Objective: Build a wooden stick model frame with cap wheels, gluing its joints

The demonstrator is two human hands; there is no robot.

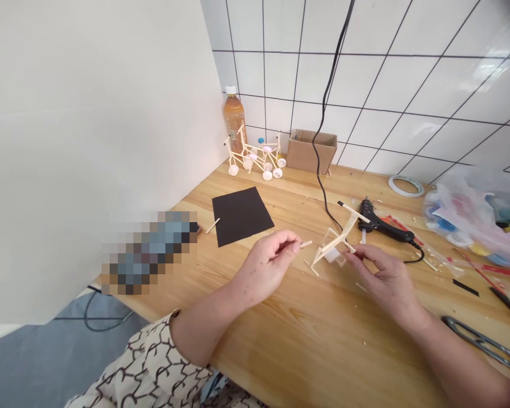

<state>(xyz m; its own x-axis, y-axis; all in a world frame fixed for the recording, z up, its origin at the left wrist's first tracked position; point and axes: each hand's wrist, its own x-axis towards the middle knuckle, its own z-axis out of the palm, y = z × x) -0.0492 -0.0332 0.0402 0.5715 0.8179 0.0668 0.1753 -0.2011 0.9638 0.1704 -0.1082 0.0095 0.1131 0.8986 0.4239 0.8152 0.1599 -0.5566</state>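
Between thumb and fingers, my left hand (272, 260) pinches a short pale wooden stick (306, 245). My right hand (385, 277) grips a small frame of glued wooden sticks (335, 241) by a stick on its near right side. One bar of this frame has a black tip, and it is tilted above the table. The stick's end points at the frame, with a small gap between them. Behind the right hand lies a black hot glue gun (380, 221) on its side.
Finished stick bicycles (259, 156) with white cap wheels stand by a drink bottle (234, 116) and cardboard box (312, 150). Black card (243, 216) lies left. Scissors (484, 343), a tape roll (406, 186) and a plastic bag of caps (480, 215) are right. A black cord (323, 113) hangs down.
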